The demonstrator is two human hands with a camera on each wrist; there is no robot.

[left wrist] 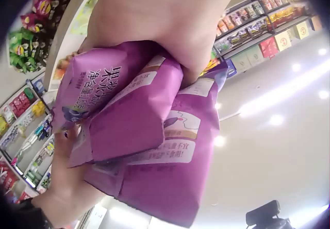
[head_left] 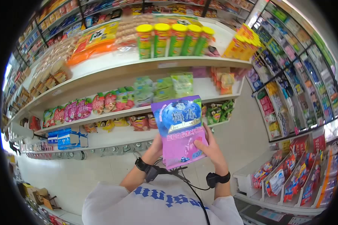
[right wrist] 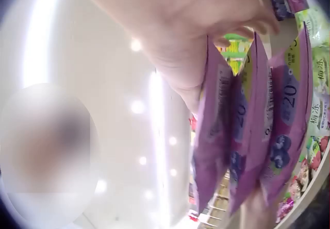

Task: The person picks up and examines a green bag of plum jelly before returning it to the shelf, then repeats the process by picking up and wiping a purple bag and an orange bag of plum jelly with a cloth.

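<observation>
Three purple bags of blueberry jelly are held upright in a stack before the chest, the front one facing the head camera. My left hand grips the stack's left edge. On the opposite side my right hand holds it, thumb on the front bag and fingers behind. From the left wrist, the bag bottoms fan apart below the left hand. In the right wrist view the bags stand side by side under the right hand.
Ahead is a white shelf unit with yellow-lidded green canisters on top. Green jelly bags and pink and red snack bags fill its middle tier. A low divided rack stands at the right. Blue packs sit lower left.
</observation>
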